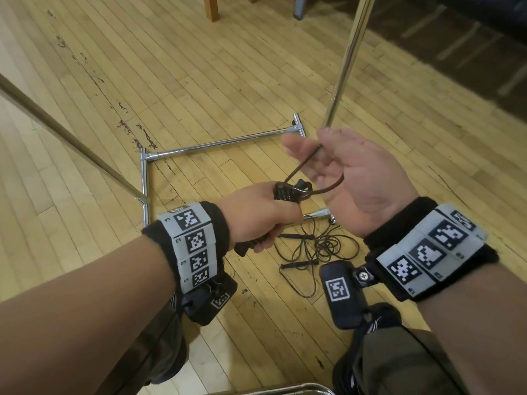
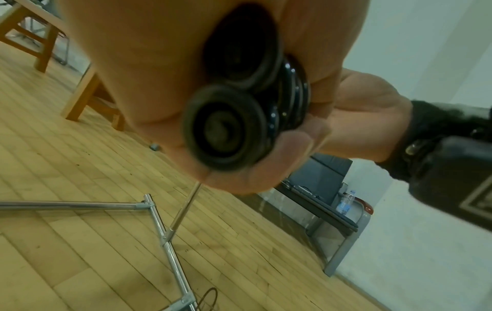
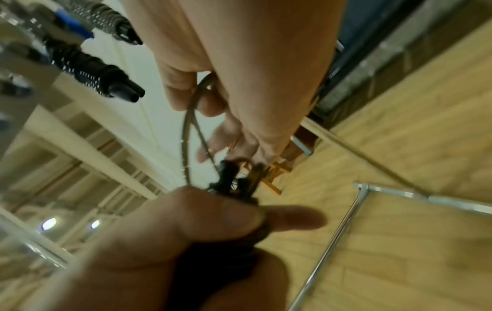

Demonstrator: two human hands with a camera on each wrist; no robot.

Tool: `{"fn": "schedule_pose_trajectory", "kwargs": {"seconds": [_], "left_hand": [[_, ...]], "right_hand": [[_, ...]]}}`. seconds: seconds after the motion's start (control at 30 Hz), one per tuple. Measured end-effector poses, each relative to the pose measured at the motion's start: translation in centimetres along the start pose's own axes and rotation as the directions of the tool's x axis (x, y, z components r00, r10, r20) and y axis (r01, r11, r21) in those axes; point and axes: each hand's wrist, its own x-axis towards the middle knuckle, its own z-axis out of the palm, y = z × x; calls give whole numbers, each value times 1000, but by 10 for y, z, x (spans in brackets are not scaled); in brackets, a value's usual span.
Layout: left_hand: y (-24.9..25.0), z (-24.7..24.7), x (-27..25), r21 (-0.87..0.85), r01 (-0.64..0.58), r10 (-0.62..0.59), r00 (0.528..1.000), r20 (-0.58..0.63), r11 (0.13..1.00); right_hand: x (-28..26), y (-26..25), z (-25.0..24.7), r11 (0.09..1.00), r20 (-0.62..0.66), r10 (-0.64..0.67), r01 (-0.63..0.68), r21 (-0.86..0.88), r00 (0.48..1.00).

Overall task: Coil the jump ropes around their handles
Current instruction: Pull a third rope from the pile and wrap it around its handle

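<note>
- Black handles (image 1: 285,192), two of them by the end caps in the left wrist view, sit side by side in your left hand (image 1: 256,220), fingers clenched round them; pairing them gives one core for the cord to wind on.
- Your right hand (image 1: 350,178), at 3 o'clock from the bundle, has its palm turned up and fingers loosely spread, with the thin cord (image 1: 305,163) looped over the fingers rather than squeezed. I judge that slack hold lets the cord slide as each turn goes round.
- From the bundle's top the cord rises toward 1 o'clock to your fingers, then curves back down to the handles: one loop in the air, likely the last length to tuck.
- A second jump rope (image 1: 313,246) lies loose on the wooden floor (image 1: 199,67) at 5 o'clock from your left hand, with two dark handles showing in its tangle; it is not yet coiled.
- Chrome rack tubing (image 1: 216,143) lies on the floor at 12 o'clock from the tangle, and one upright pole (image 1: 346,61) rises behind your right hand.
- In the right wrist view two wrapped bundles (image 3: 90,69) hang at 10 o'clock, seemingly finished ropes; I cannot tell for sure.
</note>
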Motion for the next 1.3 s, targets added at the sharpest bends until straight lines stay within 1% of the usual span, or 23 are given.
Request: {"fn": "schedule_pose_trajectory", "kwargs": {"seconds": [0.07,0.13,0.17,0.23,0.3,0.37,0.47,0.53,0.63,0.7,0.77,0.83,0.87,0.93,0.97,1.03,1.1,1.13,1.17,1.2,1.23,1.27,1.3], "left_hand": [[0,4,2,-48,13,-11,999,33,999],[-1,2,2,-159,42,-36,998,46,986],[-2,-1,3,-248,68,-63,998,31,966],[-2,-10,4,-429,103,-129,991,-30,897],[0,-22,4,-492,82,-148,984,-98,867],[1,-28,5,-438,32,-109,982,-151,899],[-2,-25,5,-330,17,-70,986,-150,944],[-4,-19,3,-225,12,-40,992,-119,974],[-2,-6,0,-57,-28,23,996,-88,998],[2,-2,-5,-25,-92,90,992,-91,995],[8,1,-11,40,-160,163,983,-88,986],[14,5,-18,230,-170,192,978,-77,958],[15,9,-21,356,-160,198,978,-70,921],[14,18,-24,592,-160,213,977,-21,790],[13,21,-24,659,-169,215,977,12,733],[10,24,-22,728,-170,206,978,41,664],[8,21,-22,784,-139,192,981,25,606],[6,19,-22,792,-119,179,984,12,598],[5,15,-22,778,-94,157,988,-6,621],[4,10,-22,735,-61,124,992,-31,676],[4,4,-22,654,-26,81,995,-55,756],[3,-3,-22,538,-2,40,997,-58,843],[2,-10,-21,402,6,12,999,-42,916]], "right_hand": [[0,0,8,986,-36,41,-35,165,999],[1,-4,13,972,-141,64,-30,233,988],[2,-7,14,973,-187,45,-1,230,981],[0,-12,13,988,-239,-37,70,134,970],[-5,-12,14,996,-195,-82,89,29,977],[-8,-9,12,997,-155,-67,70,15,986],[-3,-14,3,992,-227,34,-5,126,973],[4,-17,-5,957,-292,136,-50,284,947],[15,-17,-14,868,-356,246,-40,496,902],[21,-16,-16,845,-378,312,-72,530,872],[24,-13,-15,843,-392,380,-139,520,838],[25,-8,-15,850,-396,425,-210,483,814],[26,-6,-16,854,-388,442,-246,459,809],[29,-3,-15,840,-346,494,-335,427,798],[29,-2,-13,825,-320,522,-372,426,791],[29,0,-11,825,-306,528,-393,406,792],[29,1,-9,863,-340,483,-373,340,807],[28,1,-10,887,-355,449,-359,290,820],[27,1,-11,910,-364,411,-350,224,836],[26,0,-13,930,-368,367,-349,117,854],[25,-1,-14,936,-376,307,-350,-50,874],[22,-2,-13,906,-378,221,-333,-263,899],[19,0,-13,831,-351,114,-283,-479,929]]}}
